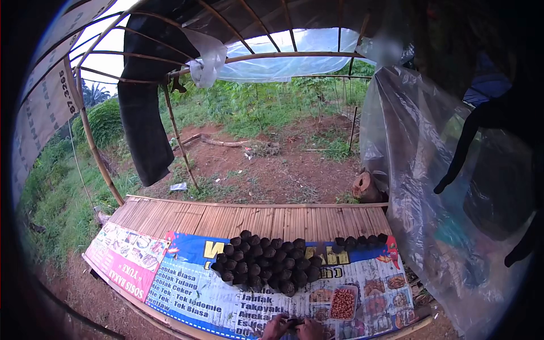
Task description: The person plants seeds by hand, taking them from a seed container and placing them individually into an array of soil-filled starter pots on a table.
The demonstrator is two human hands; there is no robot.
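Note:
At the bottom edge, my left hand and my right hand are close together, fingers closed on a small black thing between them. It is dark and thin like black plastic, too small to make out fully. Just right of my right hand lies a clear plastic tray of reddish-brown seeds or nuts. Beyond my hands, several soil-filled black seedling bags stand upright in a tight cluster. A short row of similar bags stands farther right.
A printed banner covers much of the bamboo-slat table. Clear plastic sheeting hangs at the right. Bamboo poles and a black hanging sheet are at the left. Red soil and plants lie beyond.

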